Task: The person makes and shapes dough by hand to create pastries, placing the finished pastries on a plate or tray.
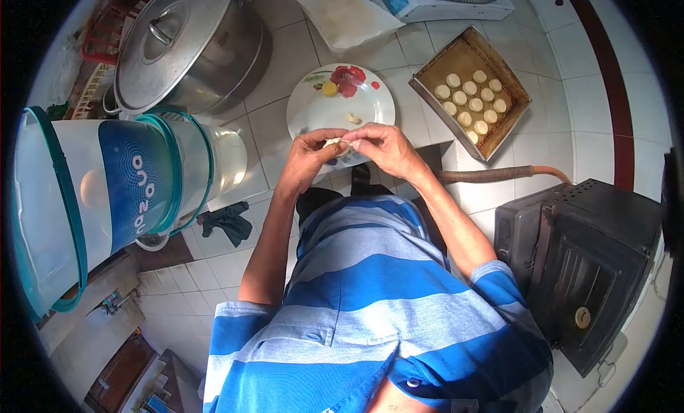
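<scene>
Both hands, left hand [308, 156] and right hand [381, 146], pinch 1 small dough piece [333, 143] between fingertips, its long axis running hand to hand, above the near rim of a flowered plate [313, 106]. A baking tray [426, 94] of dough rounds [470, 99] lies just right; bare tile floor [285, 64] separates plate and steel pot [189, 46].

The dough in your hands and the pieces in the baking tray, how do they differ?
The dough piece is pinched between the left hand and right hand, stretched and uneven; the tray rounds lie flat, neatly shaped, in rows. The dough piece is held over the flowered plate; the tray rounds sit in the baking tray. Both look pale cream.
</scene>
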Action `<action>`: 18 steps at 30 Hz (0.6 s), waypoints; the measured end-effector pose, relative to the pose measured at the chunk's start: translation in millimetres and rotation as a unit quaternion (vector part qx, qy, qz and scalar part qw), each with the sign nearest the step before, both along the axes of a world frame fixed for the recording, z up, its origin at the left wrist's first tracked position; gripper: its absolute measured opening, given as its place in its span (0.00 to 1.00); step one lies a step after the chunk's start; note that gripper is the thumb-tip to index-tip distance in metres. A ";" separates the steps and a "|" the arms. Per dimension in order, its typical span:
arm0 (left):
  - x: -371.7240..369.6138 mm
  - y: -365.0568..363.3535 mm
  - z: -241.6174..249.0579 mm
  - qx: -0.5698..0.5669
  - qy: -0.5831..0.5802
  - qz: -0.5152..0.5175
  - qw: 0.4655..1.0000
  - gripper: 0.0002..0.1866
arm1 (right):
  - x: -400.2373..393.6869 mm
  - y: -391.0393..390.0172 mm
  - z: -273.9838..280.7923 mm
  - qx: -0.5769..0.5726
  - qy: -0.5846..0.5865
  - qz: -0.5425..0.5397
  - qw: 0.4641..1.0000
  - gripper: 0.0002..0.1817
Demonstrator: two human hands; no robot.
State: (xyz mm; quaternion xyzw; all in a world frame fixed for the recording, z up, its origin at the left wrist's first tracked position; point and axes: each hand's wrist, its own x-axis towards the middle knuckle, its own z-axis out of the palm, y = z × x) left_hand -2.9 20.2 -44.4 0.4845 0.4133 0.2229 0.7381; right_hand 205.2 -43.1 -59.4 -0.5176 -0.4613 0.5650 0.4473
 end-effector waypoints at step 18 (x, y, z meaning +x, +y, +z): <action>-9.9 -13.7 -18.4 0.006 0.029 0.049 0.998 0.10 | 7.0 17.5 -24.5 0.246 -0.361 -0.006 0.899 0.08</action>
